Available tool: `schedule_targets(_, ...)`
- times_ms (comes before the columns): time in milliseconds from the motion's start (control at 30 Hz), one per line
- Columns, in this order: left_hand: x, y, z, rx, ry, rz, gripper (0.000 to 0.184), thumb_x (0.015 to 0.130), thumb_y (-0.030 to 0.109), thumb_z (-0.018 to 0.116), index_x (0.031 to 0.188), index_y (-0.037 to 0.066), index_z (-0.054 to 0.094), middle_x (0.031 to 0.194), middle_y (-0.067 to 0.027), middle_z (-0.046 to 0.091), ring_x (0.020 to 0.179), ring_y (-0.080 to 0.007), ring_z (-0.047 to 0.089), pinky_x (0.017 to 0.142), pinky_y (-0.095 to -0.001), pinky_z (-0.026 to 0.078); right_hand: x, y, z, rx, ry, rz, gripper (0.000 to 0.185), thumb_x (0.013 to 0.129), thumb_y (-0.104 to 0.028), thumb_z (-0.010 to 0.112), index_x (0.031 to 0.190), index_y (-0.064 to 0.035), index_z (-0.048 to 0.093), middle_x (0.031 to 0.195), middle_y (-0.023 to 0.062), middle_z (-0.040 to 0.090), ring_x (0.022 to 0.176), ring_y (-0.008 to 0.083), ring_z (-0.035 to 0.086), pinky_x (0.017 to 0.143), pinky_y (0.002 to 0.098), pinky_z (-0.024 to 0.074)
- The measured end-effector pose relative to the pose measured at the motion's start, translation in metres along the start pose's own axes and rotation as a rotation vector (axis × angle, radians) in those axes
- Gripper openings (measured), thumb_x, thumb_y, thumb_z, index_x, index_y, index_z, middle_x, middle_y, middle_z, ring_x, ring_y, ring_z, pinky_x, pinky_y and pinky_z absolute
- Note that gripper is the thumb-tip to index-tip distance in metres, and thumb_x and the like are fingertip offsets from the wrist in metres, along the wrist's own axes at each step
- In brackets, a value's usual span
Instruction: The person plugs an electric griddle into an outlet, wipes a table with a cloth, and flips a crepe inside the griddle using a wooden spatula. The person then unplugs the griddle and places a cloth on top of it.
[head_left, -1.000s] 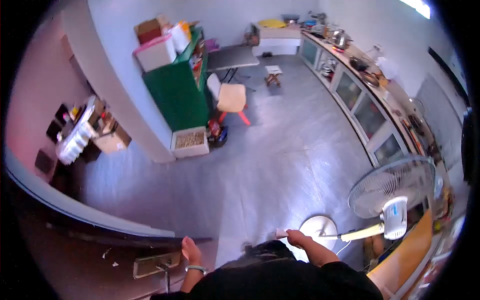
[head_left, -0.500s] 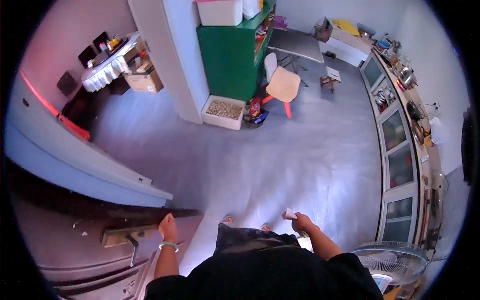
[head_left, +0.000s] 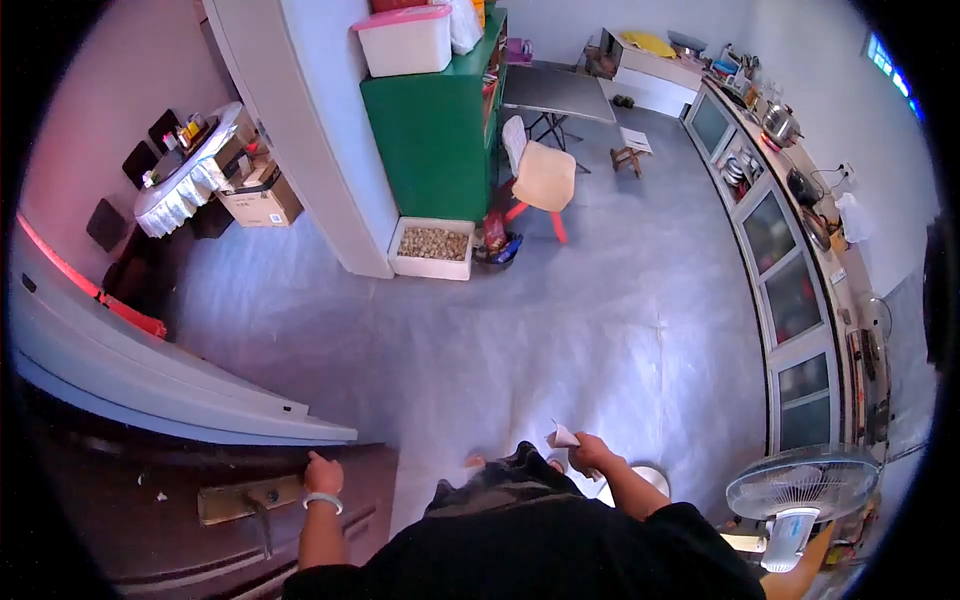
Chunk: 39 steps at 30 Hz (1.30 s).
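Note:
My left hand (head_left: 323,475), with a pale bangle on the wrist, is against the dark brown door (head_left: 345,520), beside its handle plate (head_left: 250,498). One finger points forward; the others are partly hidden. The lever handle (head_left: 262,530) hangs just left of that wrist, apart from the hand. My right hand (head_left: 592,455) is closed on a crumpled white piece (head_left: 562,437) that looks like paper or tissue. Below the right forearm a round white object (head_left: 652,482) shows in part; its kind is hidden.
A standing fan (head_left: 803,485) is at my right. Glass-fronted cabinets (head_left: 785,265) line the right wall. Ahead are a white box of stones (head_left: 432,250), a green cabinet (head_left: 430,150), a chair (head_left: 545,180) and a folding table (head_left: 560,95). A door frame (head_left: 300,140) stands at the left.
The view has shifted, bringing more of the fan and the white object into sight. The door has turned slightly, and a finger of my left hand now extends. My right hand keeps the white piece.

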<state>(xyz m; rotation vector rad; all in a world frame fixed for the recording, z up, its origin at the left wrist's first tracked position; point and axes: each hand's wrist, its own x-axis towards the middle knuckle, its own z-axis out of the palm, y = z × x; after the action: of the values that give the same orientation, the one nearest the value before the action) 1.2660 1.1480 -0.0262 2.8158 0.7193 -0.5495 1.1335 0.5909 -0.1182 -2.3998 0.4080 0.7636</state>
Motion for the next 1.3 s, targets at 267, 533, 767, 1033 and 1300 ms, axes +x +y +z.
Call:
schedule_targets(267, 0.023, -0.009, -0.021, 0.061, 0.037, 0.054, 0.057, 0.079, 0.017, 0.050, 0.125, -0.014, 0.034, 0.099, -0.0284, 0.060, 0.093, -0.0386, 0.060, 0.082, -0.0443, 0.048, -0.019, 0.014, 0.012, 0.065, 0.061, 0.074, 0.033, 0.074, -0.023, 0.056, 0.102, -0.0070, 0.060, 0.094, 0.0197, 0.063, 0.090, 0.0363, 0.060, 0.080, 0.0393, 0.0472)
schedule_targets(533, 0.026, -0.005, -0.052, 0.080, -0.021, -0.039, 0.051, 0.081, 0.016, 0.049, 0.123, -0.011, 0.039, 0.110, -0.0266, 0.056, 0.100, -0.0395, 0.056, 0.087, -0.0440, 0.045, -0.029, 0.018, -0.002, 0.049, 0.091, 0.148, 0.030, 0.076, -0.020, 0.053, 0.101, -0.0053, 0.058, 0.095, 0.0207, 0.062, 0.091, 0.0369, 0.060, 0.079, 0.0408, 0.0471)
schedule_targets(767, 0.063, -0.031, -0.033, 0.105, -0.008, -0.019, 0.050, 0.084, 0.017, 0.053, 0.123, -0.011, 0.040, 0.112, -0.0254, 0.056, 0.097, -0.0378, 0.058, 0.084, -0.0438, 0.049, -0.040, -0.005, -0.017, 0.090, 0.109, 0.178, 0.032, 0.075, -0.023, 0.053, 0.101, -0.0059, 0.058, 0.096, 0.0207, 0.062, 0.091, 0.0369, 0.059, 0.081, 0.0406, 0.0467)
schedule_targets(1033, 0.049, -0.016, -0.040, -0.008, 0.081, -0.007, 0.036, 0.081, 0.011, 0.047, 0.109, -0.010, 0.049, 0.104, -0.0284, 0.058, 0.099, -0.0409, 0.056, 0.085, -0.0447, 0.045, -0.043, 0.003, -0.013, 0.132, 0.049, 0.281, 0.034, 0.074, -0.025, 0.054, 0.104, -0.0096, 0.060, 0.099, 0.0186, 0.063, 0.094, 0.0351, 0.059, 0.083, 0.0392, 0.0465)
schedule_targets(1300, 0.050, -0.023, -0.044, 0.012, 0.038, 0.068, 0.044, 0.080, 0.015, 0.049, 0.122, 0.006, 0.044, 0.101, -0.0251, 0.059, 0.095, -0.0410, 0.057, 0.081, -0.0499, 0.045, -0.043, 0.044, -0.001, 0.092, 0.055, 0.254, 0.032, 0.076, -0.028, 0.053, 0.100, -0.0080, 0.060, 0.096, 0.0189, 0.063, 0.092, 0.0353, 0.060, 0.081, 0.0397, 0.0464)
